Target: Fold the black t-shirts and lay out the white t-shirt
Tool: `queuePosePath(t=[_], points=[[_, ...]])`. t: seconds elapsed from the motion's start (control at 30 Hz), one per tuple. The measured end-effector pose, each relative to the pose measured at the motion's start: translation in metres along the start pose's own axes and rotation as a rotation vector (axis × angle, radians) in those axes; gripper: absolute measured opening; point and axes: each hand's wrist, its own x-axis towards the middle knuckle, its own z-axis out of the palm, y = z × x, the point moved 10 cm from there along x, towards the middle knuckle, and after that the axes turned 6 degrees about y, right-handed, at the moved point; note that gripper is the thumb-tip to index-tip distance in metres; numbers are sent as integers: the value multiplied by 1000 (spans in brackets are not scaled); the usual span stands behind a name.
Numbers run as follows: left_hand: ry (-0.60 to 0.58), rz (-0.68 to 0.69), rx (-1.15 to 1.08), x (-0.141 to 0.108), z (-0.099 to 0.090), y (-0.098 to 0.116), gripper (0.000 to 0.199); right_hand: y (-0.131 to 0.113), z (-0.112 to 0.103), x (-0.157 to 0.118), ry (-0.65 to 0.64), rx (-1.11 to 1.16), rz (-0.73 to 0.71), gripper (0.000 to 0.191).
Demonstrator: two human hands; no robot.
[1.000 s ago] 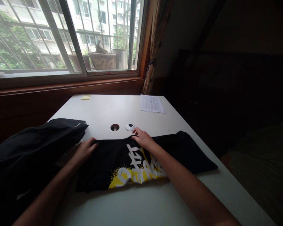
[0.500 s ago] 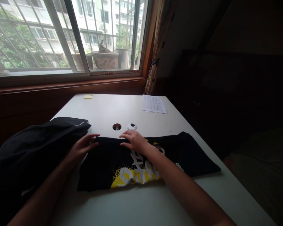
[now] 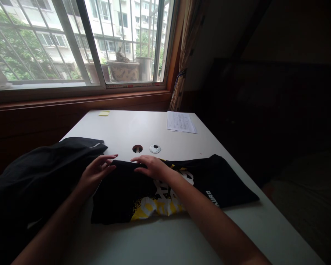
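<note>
A black shirt (image 3: 231,180) with a yellow and white print lies folded in a long strip across the white table (image 3: 127,127). Over its far left corner is my left hand (image 3: 98,170), thumb and fingers apart with nothing between them. My right hand (image 3: 150,167) hovers at or just above the shirt's far edge, left of the middle, its fingers spread and holding nothing. Whether the fingertips touch the cloth is hard to tell. My right forearm passes over the print and hides part of it.
Dark clothing (image 3: 44,165) is heaped at the table's left side. Beyond the shirt are a round hole (image 3: 137,148) and a round cover (image 3: 155,148). Paper sheets (image 3: 181,122) and yellow notes (image 3: 104,113) lie near the far edge, below a barred window.
My right hand has shifted slightly left along the shirt's far edge, toward my left hand. The fingers of my left hand have lifted a little. The shirt lies nearly as before.
</note>
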Motion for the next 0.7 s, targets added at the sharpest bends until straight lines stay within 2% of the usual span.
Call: queuePosePath(t=[0.13,0.33,0.5,0.7], points=[[-18,-14,-41,-5,8,2,39,-4,9,2,-36,-20,-31,18],[83,-22,129,-3,-3,-6,48,9,5,0,-10,-44,48,20],[128,16,363,7,-14,-24,42,44,-18,-22,-27,-179,194,27],[58,157,582,14,-5,-38,35,84,-67,-74,-28,-267,304,30]])
